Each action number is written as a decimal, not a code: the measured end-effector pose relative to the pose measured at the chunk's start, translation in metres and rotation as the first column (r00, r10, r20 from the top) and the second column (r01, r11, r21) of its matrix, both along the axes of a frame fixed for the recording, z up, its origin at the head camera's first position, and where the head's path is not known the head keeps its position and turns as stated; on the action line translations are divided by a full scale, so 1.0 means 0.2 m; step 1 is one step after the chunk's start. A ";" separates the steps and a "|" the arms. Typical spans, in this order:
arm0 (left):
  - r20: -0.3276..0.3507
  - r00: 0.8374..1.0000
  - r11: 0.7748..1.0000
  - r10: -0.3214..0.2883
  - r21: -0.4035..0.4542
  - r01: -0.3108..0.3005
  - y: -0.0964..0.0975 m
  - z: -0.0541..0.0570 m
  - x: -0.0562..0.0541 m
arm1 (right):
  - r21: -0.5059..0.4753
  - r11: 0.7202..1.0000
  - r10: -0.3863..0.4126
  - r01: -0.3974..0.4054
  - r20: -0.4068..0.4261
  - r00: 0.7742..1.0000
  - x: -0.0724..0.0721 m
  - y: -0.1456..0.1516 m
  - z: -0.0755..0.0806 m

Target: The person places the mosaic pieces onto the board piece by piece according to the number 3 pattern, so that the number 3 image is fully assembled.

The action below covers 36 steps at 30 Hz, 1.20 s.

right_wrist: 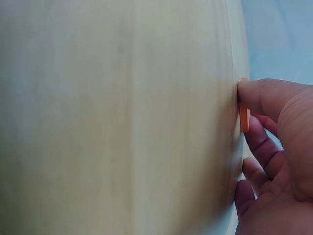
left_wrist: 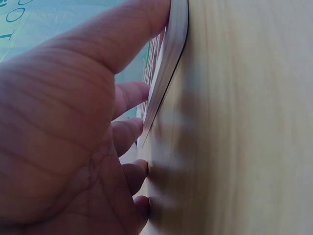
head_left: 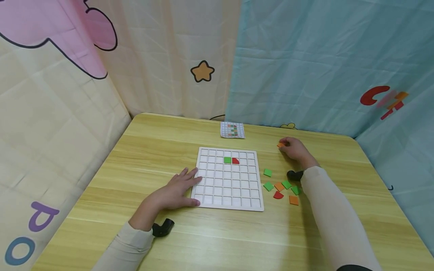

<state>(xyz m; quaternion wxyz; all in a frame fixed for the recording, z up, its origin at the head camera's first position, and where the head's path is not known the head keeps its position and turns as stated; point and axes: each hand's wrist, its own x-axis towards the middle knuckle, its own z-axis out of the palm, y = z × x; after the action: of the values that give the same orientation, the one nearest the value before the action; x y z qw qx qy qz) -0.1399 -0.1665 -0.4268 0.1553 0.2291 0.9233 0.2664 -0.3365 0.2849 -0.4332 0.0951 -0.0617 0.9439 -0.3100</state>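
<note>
A white grid board (head_left: 230,184) lies on the table with a green square tile (head_left: 227,160) and a red quarter-circle tile (head_left: 235,161) side by side in its upper cells. My left hand (head_left: 174,192) rests spread at the board's left edge, thumb and some fingertips touching it; the left wrist view shows the board's side edge (left_wrist: 171,58) against the thumb. Beyond the board to the right, my right hand (head_left: 295,149) pinches an orange tile (right_wrist: 244,117) between thumb and fingers, close to the tabletop.
Right of the board lie loose tiles: several green squares (head_left: 268,172), orange squares (head_left: 293,200) and a red quarter-circle (head_left: 278,195). A small printed pattern card (head_left: 232,130) lies behind the board. Curtains (head_left: 305,67) hang along the table's far edge.
</note>
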 end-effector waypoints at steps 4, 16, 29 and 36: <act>-0.005 1.000 1.000 -0.003 -0.004 0.003 0.00 0.00 0.00 | -0.003 1.000 -0.005 0.005 0.007 1.000 0.00 0.00 0.00; -0.004 1.000 1.000 0.008 -0.010 -0.009 0.00 0.02 0.00 | 0.022 1.000 -0.003 0.004 -0.017 1.000 0.00 -0.01 -0.02; 0.010 1.000 1.000 0.018 0.004 -0.018 0.01 0.01 0.00 | 0.020 1.000 -0.010 0.011 -0.024 1.000 0.01 0.00 -0.01; 0.016 1.000 1.000 0.011 -0.009 -0.011 0.01 0.01 0.00 | 0.009 1.000 -0.007 0.008 -0.031 0.999 0.02 -0.01 -0.01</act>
<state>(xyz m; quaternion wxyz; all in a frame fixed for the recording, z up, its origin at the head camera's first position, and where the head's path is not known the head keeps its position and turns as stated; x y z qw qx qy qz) -0.1398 -0.1644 -0.4247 0.1624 0.2210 0.9244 0.2652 -0.3318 0.2827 -0.4346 0.0794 -0.0626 0.9470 -0.3048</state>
